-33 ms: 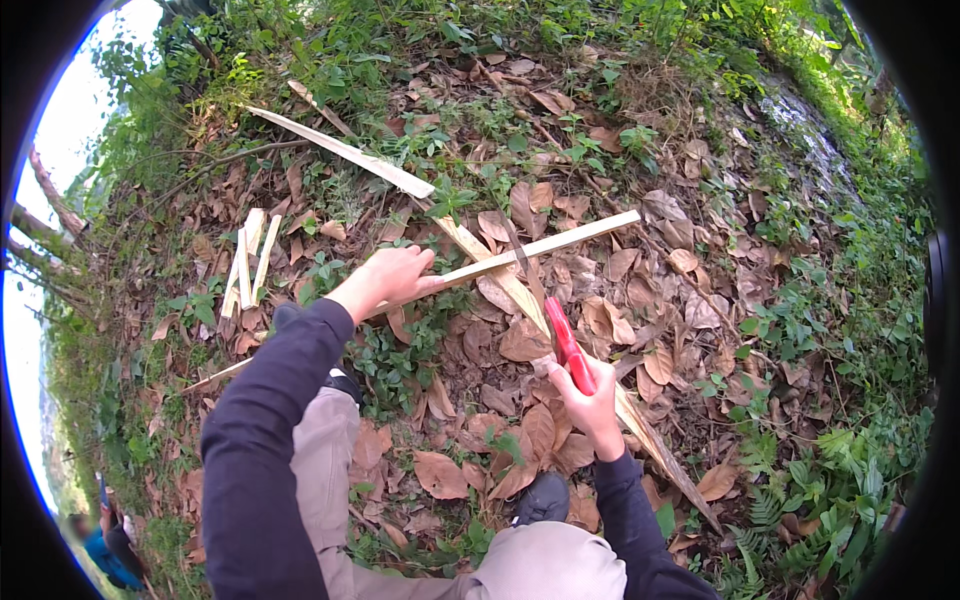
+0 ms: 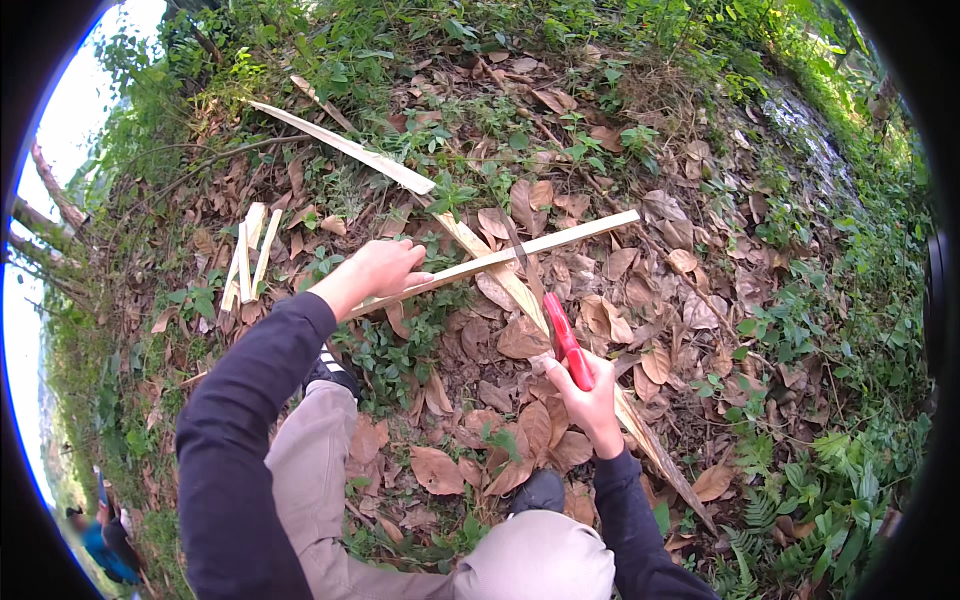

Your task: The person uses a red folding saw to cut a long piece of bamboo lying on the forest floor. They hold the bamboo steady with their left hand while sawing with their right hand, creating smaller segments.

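My left hand (image 2: 382, 268) is closed on a long, pale, squared wooden strip (image 2: 575, 236), its thumb lying along the wood. The strip slants up to the right, and its far end sticks out past the saw. In my right hand (image 2: 590, 402) is a hand saw with a red handle (image 2: 568, 345), fingers wrapped round the grip. Its narrow dark blade points up and away, at the strip where it crosses a rougher split length of wood (image 2: 518, 290). Whether the teeth touch the strip is hard to make out.
Several short cut wooden pieces (image 2: 243, 262) lie at the left. A tapered pale plank (image 2: 345, 147) rests farther off. Dry brown leaves (image 2: 437, 470) and low green plants cover the ground round my shoes. A person in blue (image 2: 105, 548) is at the far lower left.
My left hand has shifted slightly left and upward along the strip, and my left arm and leg have moved a little left. The saw and my right hand are almost unmoved.
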`<state>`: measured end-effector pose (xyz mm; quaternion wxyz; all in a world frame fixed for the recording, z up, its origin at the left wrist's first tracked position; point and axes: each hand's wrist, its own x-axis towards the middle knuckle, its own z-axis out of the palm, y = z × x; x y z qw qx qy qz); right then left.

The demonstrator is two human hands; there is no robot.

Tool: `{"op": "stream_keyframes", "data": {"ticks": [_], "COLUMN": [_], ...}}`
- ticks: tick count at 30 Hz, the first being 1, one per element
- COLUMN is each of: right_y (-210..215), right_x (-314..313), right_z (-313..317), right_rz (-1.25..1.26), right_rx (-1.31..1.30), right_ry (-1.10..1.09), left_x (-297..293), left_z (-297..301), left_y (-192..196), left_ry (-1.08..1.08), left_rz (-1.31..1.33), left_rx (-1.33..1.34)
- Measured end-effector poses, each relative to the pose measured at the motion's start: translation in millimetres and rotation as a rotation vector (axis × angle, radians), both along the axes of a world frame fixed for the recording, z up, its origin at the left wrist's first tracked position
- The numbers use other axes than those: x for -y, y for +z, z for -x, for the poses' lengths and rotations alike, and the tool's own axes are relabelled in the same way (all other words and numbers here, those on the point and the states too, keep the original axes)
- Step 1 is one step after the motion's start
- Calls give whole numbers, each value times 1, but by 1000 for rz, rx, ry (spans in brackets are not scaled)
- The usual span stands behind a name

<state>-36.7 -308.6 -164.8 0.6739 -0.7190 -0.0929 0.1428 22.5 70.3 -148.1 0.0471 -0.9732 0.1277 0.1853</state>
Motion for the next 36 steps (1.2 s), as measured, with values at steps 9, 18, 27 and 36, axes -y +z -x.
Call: {"op": "stream_keyframes", "data": {"ticks": [9,18,27,36], "right_y": [-3,-26,-21,-16], "right_x": [6,12,-13,-23], "right_z": [0,12,34,46], "right_rz": [-49,18,207,316], "right_rx": [-83,-118,45,170], "right_ry": [-43,-107,-196,-164], "left_x": [-4,25,23,64], "left_z": [27,5,18,-15], "left_y": [62,-86,-101,-86], "left_ry": [118,609,470,558], "left_rz": [-107,479,416,474], "left_rx": [-192,46,216,70]}}
